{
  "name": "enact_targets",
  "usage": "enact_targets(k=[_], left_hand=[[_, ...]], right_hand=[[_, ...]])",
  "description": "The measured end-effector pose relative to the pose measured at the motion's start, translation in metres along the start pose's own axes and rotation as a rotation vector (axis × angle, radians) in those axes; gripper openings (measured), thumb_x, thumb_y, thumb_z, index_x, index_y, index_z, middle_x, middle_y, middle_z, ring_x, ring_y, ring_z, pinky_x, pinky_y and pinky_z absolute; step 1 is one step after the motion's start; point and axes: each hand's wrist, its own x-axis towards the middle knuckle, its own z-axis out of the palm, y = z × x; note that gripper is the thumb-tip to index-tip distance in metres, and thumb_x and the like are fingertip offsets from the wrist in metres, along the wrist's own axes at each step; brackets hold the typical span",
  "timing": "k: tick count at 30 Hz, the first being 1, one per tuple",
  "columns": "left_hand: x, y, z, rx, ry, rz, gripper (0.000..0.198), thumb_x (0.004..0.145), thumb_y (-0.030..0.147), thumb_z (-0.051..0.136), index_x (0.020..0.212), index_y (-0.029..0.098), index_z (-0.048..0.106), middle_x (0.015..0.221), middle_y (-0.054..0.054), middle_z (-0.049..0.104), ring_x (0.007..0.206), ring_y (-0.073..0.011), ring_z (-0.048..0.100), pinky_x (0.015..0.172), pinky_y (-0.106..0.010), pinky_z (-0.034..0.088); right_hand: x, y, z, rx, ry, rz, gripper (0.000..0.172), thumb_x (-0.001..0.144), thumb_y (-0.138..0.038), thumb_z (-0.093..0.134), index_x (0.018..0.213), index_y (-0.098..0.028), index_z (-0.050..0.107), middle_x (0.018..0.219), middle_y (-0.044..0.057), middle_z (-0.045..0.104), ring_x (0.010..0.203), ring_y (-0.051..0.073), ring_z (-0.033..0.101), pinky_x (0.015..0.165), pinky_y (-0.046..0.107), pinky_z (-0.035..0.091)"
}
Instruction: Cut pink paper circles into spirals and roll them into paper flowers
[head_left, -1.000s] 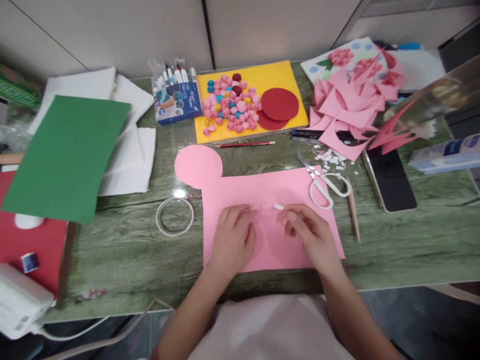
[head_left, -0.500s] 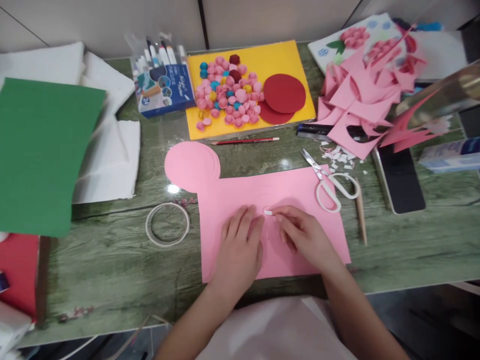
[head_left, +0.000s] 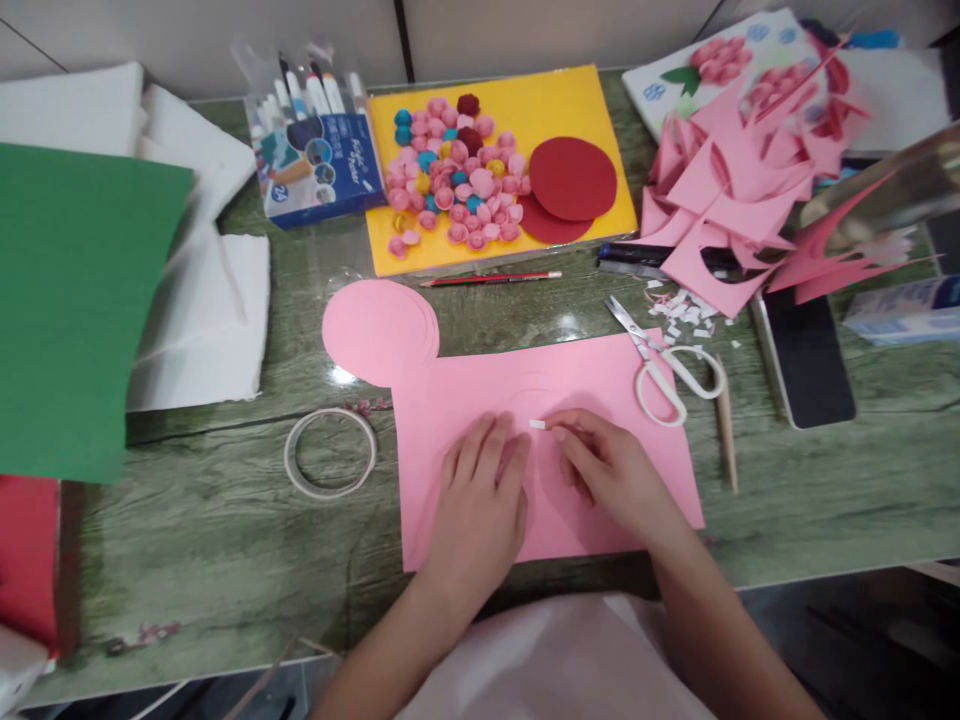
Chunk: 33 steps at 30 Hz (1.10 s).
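A pink paper sheet (head_left: 457, 385) lies on the table in front of me, with faint curved lines near its upper middle. My left hand (head_left: 482, 495) rests flat on it, fingers stretched out and holding nothing. My right hand (head_left: 611, 465) is closed in a pinch over the sheet. At its fingertips shows a small white rectangular piece (head_left: 537, 425), too small to name surely. White-handled scissors (head_left: 660, 365) lie across the sheet's upper right corner, blades slightly apart. Stacked pink paper circles (head_left: 379, 330) touch the upper left corner.
A tape roll (head_left: 291, 455) lies left of the sheet; a wooden stick (head_left: 726, 430) and phone (head_left: 810, 365) lie right. Behind are a red pencil (head_left: 495, 279), yellow sheet (head_left: 544, 100) with paper rosettes, marker pack (head_left: 322, 170), pink offcuts (head_left: 720, 190) and white scraps (head_left: 686, 312). Green paper (head_left: 67, 310) covers the left.
The view has shifted slightly. Both hands keep nearly the same place on the sheet; the white piece now looks more level at the right fingertips.
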Motion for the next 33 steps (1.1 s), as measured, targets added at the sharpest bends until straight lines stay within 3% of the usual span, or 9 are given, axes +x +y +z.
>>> enact_targets(k=[8, 13, 17, 23, 25, 30, 33], left_hand=[[0.0, 0.002, -0.002, 0.017, 0.008, 0.0, 0.038, 0.086, 0.017, 0.04, 0.123, 0.015, 0.048, 0.136, -0.01, 0.042, 0.128, -0.0258, 0.033, 0.101, -0.044, 0.034], [0.003, 0.005, 0.003, 0.071, 0.03, -0.019, 0.043, 0.088, 0.033, 0.041, 0.129, 0.02, 0.044, 0.135, -0.01, 0.044, 0.126, -0.0278, 0.036, 0.099, -0.045, 0.036], [0.004, 0.012, 0.011, 0.158, 0.046, -0.053, 0.045, 0.088, 0.035, 0.041, 0.13, 0.02, 0.043, 0.136, -0.011, 0.043, 0.128, -0.0293, 0.034, 0.1, -0.046, 0.034], [0.002, 0.024, 0.013, 0.275, 0.08, -0.07, 0.045, 0.088, 0.03, 0.042, 0.131, 0.015, 0.042, 0.139, -0.013, 0.039, 0.133, -0.0319, 0.025, 0.105, -0.052, 0.025], [0.003, 0.025, 0.012, 0.287, 0.09, -0.071, 0.045, 0.088, 0.03, 0.041, 0.13, 0.016, 0.042, 0.139, -0.013, 0.039, 0.134, -0.0324, 0.024, 0.106, -0.054, 0.023], [0.004, 0.025, 0.012, 0.288, 0.089, -0.066, 0.045, 0.088, 0.029, 0.04, 0.131, 0.016, 0.042, 0.14, -0.012, 0.039, 0.134, -0.0319, 0.022, 0.107, -0.055, 0.021], [0.004, 0.025, 0.011, 0.291, 0.076, -0.059, 0.044, 0.088, 0.026, 0.04, 0.131, 0.015, 0.042, 0.14, -0.012, 0.038, 0.135, -0.0317, 0.021, 0.108, -0.055, 0.02]], right_hand=[[0.001, -0.002, 0.004, -0.23, 0.094, -0.07, 0.023, 0.087, -0.034, 0.043, 0.095, -0.018, 0.058, 0.052, -0.004, 0.052, 0.044, 0.011, 0.051, 0.05, 0.022, 0.04], [0.001, -0.001, 0.004, -0.282, 0.114, -0.094, 0.022, 0.087, -0.032, 0.042, 0.092, -0.018, 0.058, 0.058, -0.002, 0.057, 0.047, 0.011, 0.052, 0.051, 0.023, 0.041], [-0.001, -0.001, 0.001, -0.15, 0.061, -0.042, 0.028, 0.088, -0.035, 0.039, 0.098, -0.017, 0.058, 0.053, -0.004, 0.054, 0.041, 0.01, 0.049, 0.046, 0.022, 0.04], [-0.013, -0.005, -0.012, 0.128, -0.146, 0.073, 0.041, 0.087, -0.037, 0.041, 0.118, -0.013, 0.051, 0.047, -0.006, 0.05, 0.038, 0.009, 0.045, 0.037, 0.019, 0.037], [-0.021, -0.005, -0.02, 0.116, -0.116, 0.088, 0.042, 0.086, -0.036, 0.042, 0.121, -0.015, 0.049, 0.048, -0.006, 0.051, 0.039, 0.009, 0.045, 0.037, 0.019, 0.037], [-0.039, -0.001, -0.024, -0.135, -0.034, -0.041, 0.039, 0.088, -0.032, 0.039, 0.124, -0.019, 0.049, 0.049, -0.005, 0.054, 0.042, 0.01, 0.048, 0.041, 0.019, 0.041], [-0.038, 0.008, -0.007, -0.529, 0.042, -0.27, 0.038, 0.089, -0.023, 0.037, 0.124, -0.02, 0.05, 0.084, 0.005, 0.069, 0.066, 0.014, 0.063, 0.06, 0.024, 0.048]])
